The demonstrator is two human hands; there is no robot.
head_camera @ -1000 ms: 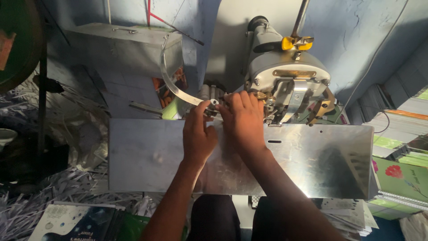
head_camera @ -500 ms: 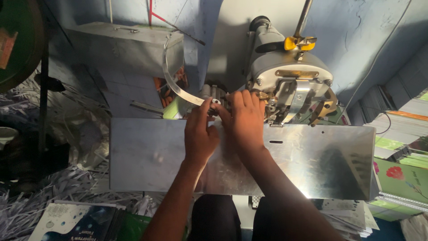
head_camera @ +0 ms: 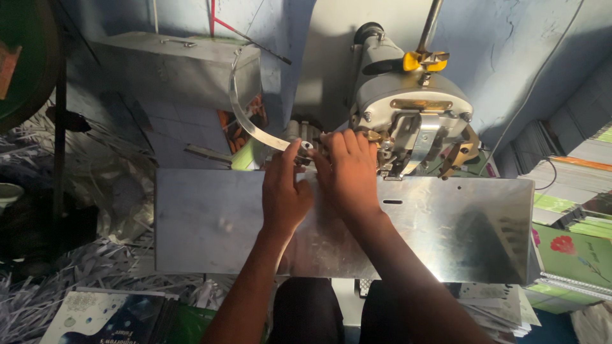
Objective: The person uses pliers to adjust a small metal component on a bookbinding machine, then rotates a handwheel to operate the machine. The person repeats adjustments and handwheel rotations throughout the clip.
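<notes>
Apparently I was mid-adjustment: my left hand [head_camera: 285,194] pinched the lower end of the curved, shiny steel band [head_camera: 250,125], its grip closed there, just behind the flat metal bench [head_camera: 210,223]. My right hand [head_camera: 347,175] covered the small fitting at the grey machine head [head_camera: 408,108]; whether its grip was closed I couldn't tell. Seating the band, I judged, needed steady fingers.

Both hands' fingertips and the small part they pinch stay too dark to make out.
</notes>
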